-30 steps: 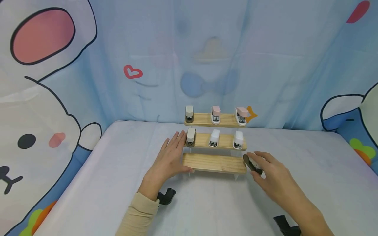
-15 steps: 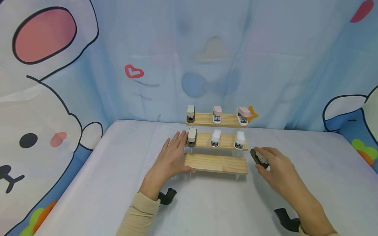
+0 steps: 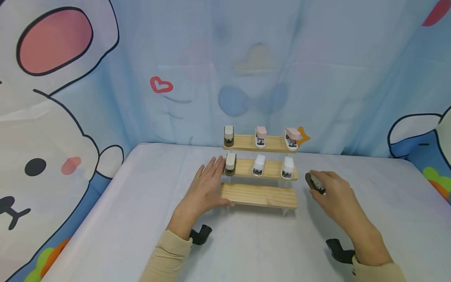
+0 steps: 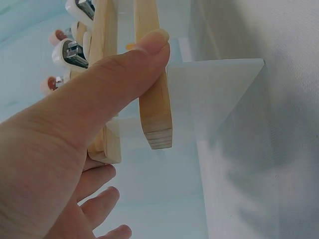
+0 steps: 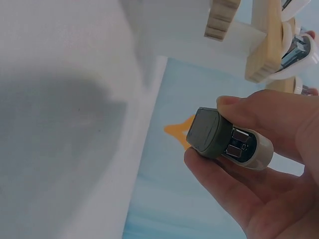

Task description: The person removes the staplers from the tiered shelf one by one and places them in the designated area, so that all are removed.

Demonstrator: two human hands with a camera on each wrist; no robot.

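Note:
My right hand (image 3: pixel 336 197) pinches a mini stapler (image 3: pixel 314 183) in the air to the right of a three-tier wooden rack. In the right wrist view the stapler (image 5: pixel 205 133) shows a dark grey-green base and a cream top, between thumb and fingers. My left hand (image 3: pixel 202 190) rests with straight fingers against the rack's left end. Its thumb (image 4: pixel 134 62) touches the front of the lowest board (image 3: pixel 258 195), which has nothing on it. The middle board (image 3: pixel 243 167) bears a cream-and-grey stapler (image 3: pixel 230 163) and two white staplers (image 3: pixel 258 164).
On the top board (image 3: pixel 244 142) stand a cream-and-grey stapler (image 3: pixel 229 135) and two pink staplers (image 3: pixel 261 137). Clear supports (image 4: pixel 209 87) hold the boards up. A white cloth (image 3: pixel 141 188) covers the table, and a blue cartoon curtain (image 3: pixel 190 47) hangs behind it.
My right hand has moved right and slightly away from me with the stapler, off from the lowest board's right end. The left hand stays against the rack.

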